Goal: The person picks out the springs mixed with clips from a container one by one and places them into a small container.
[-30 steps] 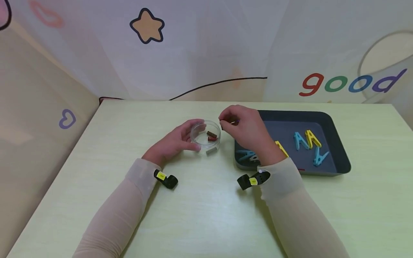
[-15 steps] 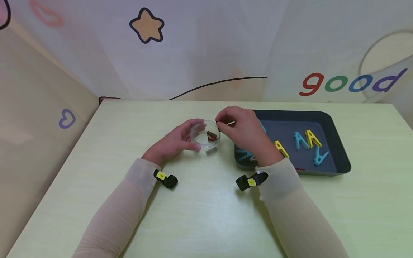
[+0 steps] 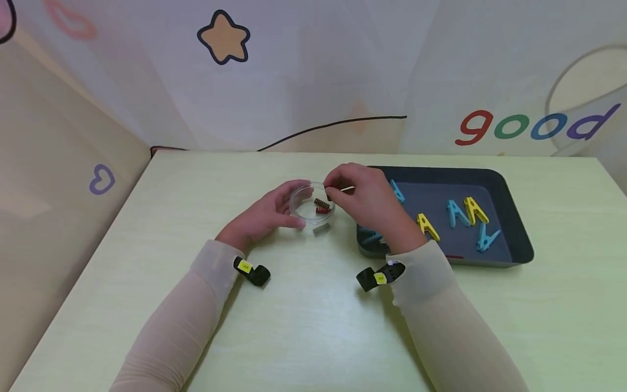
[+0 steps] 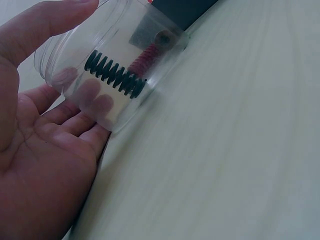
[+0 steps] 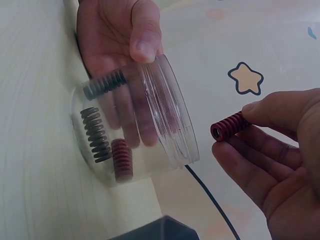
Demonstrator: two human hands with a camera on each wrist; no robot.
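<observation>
A clear round plastic jar (image 3: 311, 208) stands on the table with a dark spring (image 4: 115, 75) and a red spring (image 4: 148, 54) inside. My left hand (image 3: 268, 213) grips the jar (image 5: 132, 130) from the left, thumb on its rim. My right hand (image 3: 364, 196) hovers just right of the jar's mouth and pinches a red spring (image 5: 231, 125) between thumb and fingers. The jar (image 4: 107, 65) fills the top left of the left wrist view.
A dark tray (image 3: 509, 218) at the right holds several blue and yellow clothes pegs, one yellow peg (image 3: 427, 226) near my right wrist. A curtain with a star and the word "good" hangs behind the table.
My right hand has moved left with the red spring, from beside the tray to the jar's rim. The left hand and jar have stayed put.
</observation>
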